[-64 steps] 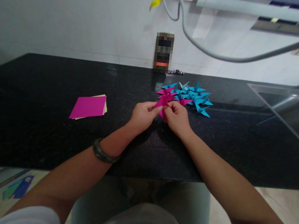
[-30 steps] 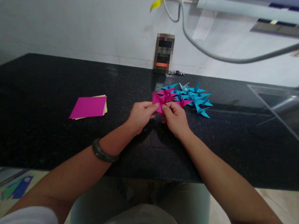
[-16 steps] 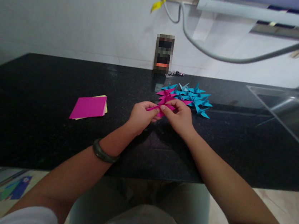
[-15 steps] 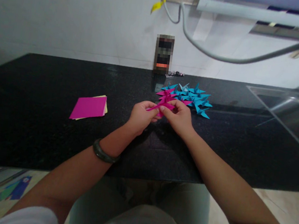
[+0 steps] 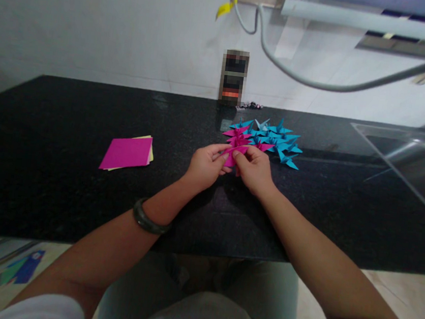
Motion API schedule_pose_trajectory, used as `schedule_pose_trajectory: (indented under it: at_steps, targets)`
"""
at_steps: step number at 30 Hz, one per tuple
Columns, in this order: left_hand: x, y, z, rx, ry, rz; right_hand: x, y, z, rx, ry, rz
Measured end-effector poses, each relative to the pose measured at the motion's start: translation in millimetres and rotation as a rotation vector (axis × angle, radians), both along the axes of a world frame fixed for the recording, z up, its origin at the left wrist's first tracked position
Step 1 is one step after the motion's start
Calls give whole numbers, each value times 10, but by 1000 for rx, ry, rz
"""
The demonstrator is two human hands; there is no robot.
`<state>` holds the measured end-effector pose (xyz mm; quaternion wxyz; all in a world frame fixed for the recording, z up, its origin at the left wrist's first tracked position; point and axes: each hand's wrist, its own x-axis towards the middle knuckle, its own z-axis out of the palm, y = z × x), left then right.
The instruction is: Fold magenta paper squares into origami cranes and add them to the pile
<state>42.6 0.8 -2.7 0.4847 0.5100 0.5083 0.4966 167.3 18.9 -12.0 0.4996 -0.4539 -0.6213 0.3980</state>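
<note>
At the centre of the frame the left hand (image 5: pixel 206 166) and right hand (image 5: pixel 256 172) meet, both pinching a pink origami piece (image 5: pixel 229 160) just below the paper cranes (image 5: pixel 279 130), seemingly mid-fold, and, though I can't make out the crease from here, the next move likely calls for careful pressing.

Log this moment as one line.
left hand: pinching folded pink paper | right hand: pinching same paper | beyond hands: pink paper cranes, blue paper cranes | left of hands: paper stack, pink on top

Magenta paper (image 5: pixel 230 157), blue and magenta cranes (image 5: pixel 276 140), speckled black counter (image 5: pixel 59 188)
</note>
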Motion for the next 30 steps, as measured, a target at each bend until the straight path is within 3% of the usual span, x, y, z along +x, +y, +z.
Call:
schedule_pose_trajectory:
  at_steps: [11,23,30]
  targets:
    - [-47,-24,-81,273,179,-40,-26,-6,51,-123,244,-42]
    - [-52,-51,-19,322,226,-4,-13,25,51,-197,395,24]
    - [-60,-10,-79,294,147,17,12,27,69,-198,432,84]
